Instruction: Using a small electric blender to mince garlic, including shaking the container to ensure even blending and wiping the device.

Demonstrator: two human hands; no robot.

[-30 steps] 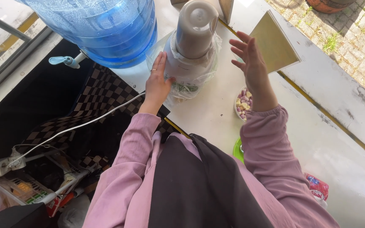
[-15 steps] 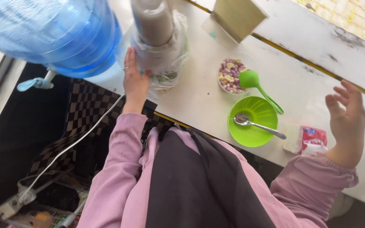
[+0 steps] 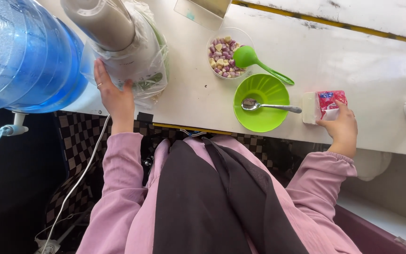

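Right hand is dropping from mid-air onto the small pink-and-white packet right of the green plastic bowl, fingers closing round it. Left hand is pressing flat against the plastic-wrapped blender; a tug on its white cord risks tipping it onto the bowl.

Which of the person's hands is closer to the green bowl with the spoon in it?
The right hand. It rests on the small red and white pack just right of the green bowl; the left hand is far left, on the plastic-wrapped blender.

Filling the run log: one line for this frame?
left hand: on bagged blender | right hand: on tissue pack | spoon: in green bowl
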